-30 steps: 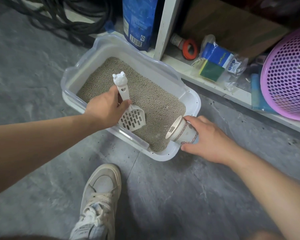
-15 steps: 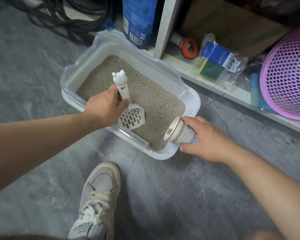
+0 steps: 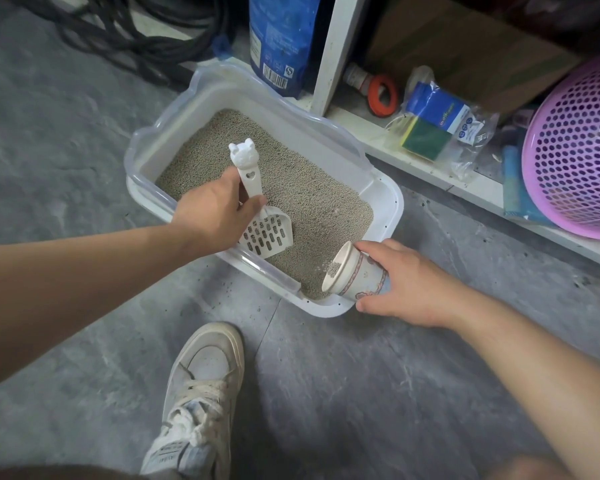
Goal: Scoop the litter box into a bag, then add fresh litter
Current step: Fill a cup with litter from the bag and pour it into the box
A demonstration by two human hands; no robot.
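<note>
Over the last second I see the paper cup [image 3: 359, 271] in my right hand [image 3: 409, 282] tip further toward the litter box [image 3: 385, 192], and now a small spill of grey granules shows at its mouth, which a second ago looked bare; the cup itself has barely shifted, its mouth hanging over the near right corner of the box, close to the rim, though I cannot tell whether it touches. My right fingers are wrapped round the cup's patterned wall, thumb underneath. My left hand [image 3: 212, 216] grips the handle of the white slotted scoop [image 3: 257, 206], whose cat-head end points up and away from me while the blade hangs low over the litter [image 3: 291, 181] near the front wall, in much the same place as before; whether the blade touches the grains I cannot tell. I read this as the fresh-litter step getting under way, with the pour only starting, and I see no bag for waste anywhere in view, so I cannot vouch for the scooping half. The blue printed bag [image 3: 281, 39] stands behind the box against the white shelf upright [image 3: 333, 50]. I would keep the cup's mouth inside the rim, since loose specks already dot the grey floor [image 3: 84, 133] beside my sneaker [image 3: 201, 386]
</note>
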